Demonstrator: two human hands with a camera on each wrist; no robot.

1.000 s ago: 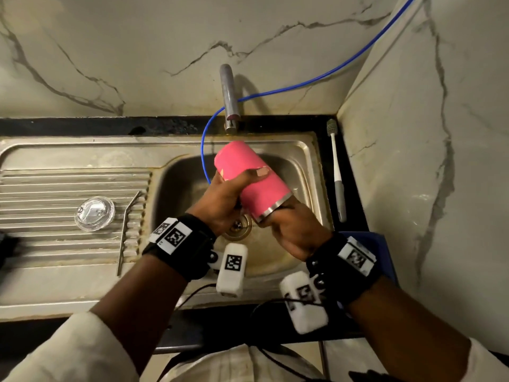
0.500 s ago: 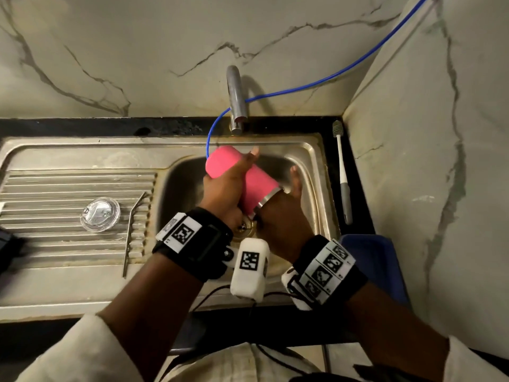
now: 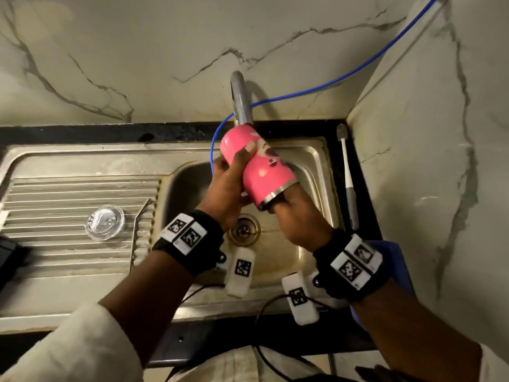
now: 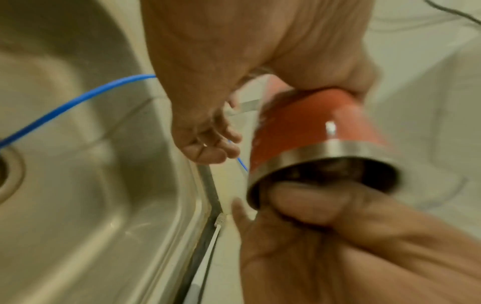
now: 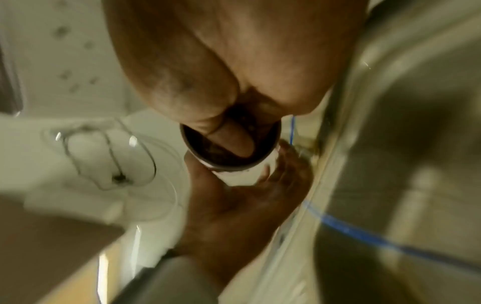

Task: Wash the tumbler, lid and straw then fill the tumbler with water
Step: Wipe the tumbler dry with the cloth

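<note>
Over the sink [image 3: 311, 158], the pink tumbler [image 3: 259, 172] now sits higher and farther, its base just below the tap [image 3: 240, 100], the left hand [image 3: 228, 186] still wrapped round its body and the right hand [image 3: 300, 219] with fingers [image 5: 229, 133] again pushed inside its mouth, while lid [image 3: 104, 222] and straw [image 3: 137, 230] stay on the drainboard at left.

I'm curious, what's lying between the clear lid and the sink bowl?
The bent metal straw lies on the ribbed drainboard between them, in the head view.
</note>
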